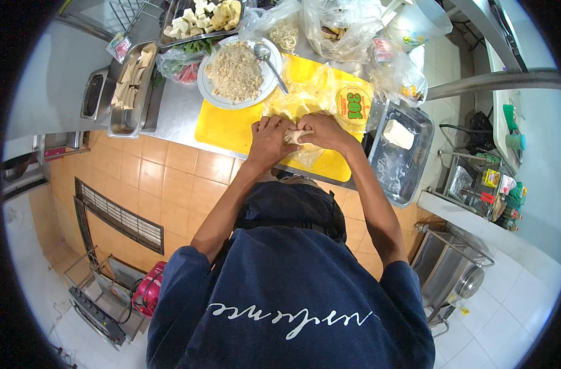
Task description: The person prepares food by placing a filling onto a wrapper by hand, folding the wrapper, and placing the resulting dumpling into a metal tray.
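Observation:
My left hand [272,139] and my right hand [325,131] are close together over the near part of a yellow cutting board [222,128]. The fingers of both are closed on a small pale wrapper [299,136] with crumbly filling showing in it. My fingers partly cover it. Just beyond, a white plate [210,95] carries a heap of crumbly beige filling [232,72], and a metal spoon [272,66] rests on it with its handle over the rim. A clear plastic package [354,106] with a round green and red print lies flat on the board to the right of my hands.
A deep steel pan [125,127] with several pale folded rolls stands left. On the right, a metal tray [403,172] holds a white block [398,134]. At the back are a tray of pale cubes [197,19], plastic bags [342,27] and a white bucket [425,24].

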`<state>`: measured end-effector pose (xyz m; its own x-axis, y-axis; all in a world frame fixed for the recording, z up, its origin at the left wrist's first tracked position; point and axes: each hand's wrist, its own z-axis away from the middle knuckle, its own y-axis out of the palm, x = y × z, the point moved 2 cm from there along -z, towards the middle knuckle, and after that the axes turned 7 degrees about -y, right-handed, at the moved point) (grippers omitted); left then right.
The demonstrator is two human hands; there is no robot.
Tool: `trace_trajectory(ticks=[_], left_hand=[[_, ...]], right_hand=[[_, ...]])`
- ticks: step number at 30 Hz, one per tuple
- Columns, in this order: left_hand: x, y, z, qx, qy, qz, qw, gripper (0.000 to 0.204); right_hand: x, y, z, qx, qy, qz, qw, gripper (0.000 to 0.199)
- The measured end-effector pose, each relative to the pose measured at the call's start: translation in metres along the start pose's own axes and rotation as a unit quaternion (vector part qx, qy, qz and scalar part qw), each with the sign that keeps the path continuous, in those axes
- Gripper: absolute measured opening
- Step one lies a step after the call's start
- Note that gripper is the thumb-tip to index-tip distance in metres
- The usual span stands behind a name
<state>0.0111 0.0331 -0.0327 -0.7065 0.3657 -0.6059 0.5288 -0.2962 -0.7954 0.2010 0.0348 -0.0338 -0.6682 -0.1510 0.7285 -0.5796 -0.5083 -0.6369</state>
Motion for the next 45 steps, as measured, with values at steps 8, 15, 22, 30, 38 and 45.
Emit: trace_trajectory(ticks=[8,15,22,30,38,45], left_hand=[[-0.002,-0.009,-0.006,0.053,-0.024,0.03,0.998,0.049],[0.001,-0.016,-0.016,0.108,-0.066,0.144,0.981,0.053],[-0.005,0.002,-0.014,0.069,-0.219,0.584,0.779,0.045],[-0.014,0.005,-0.01,0.077,-0.268,0.668,0.69,0.028],[-0.019,-0.001,-0.009,0.065,-0.296,0.665,0.682,0.024],[-0.021,0.002,-0.006,0.08,-0.262,0.622,0.733,0.025]], right_hand=[[-0.009,-0.007,-0.005,0.042,-0.01,-0.075,0.996,0.034],[-0.018,-0.011,-0.002,0.037,0.004,-0.234,0.971,0.031],[0.011,-0.025,0.012,-0.109,0.054,-0.374,0.92,0.028],[0.027,-0.003,0.014,-0.266,0.041,-0.437,0.858,0.028],[0.046,0.001,0.027,-0.347,0.041,-0.284,0.893,0.022],[0.031,0.0,0.027,-0.332,0.057,-0.319,0.886,0.02]])
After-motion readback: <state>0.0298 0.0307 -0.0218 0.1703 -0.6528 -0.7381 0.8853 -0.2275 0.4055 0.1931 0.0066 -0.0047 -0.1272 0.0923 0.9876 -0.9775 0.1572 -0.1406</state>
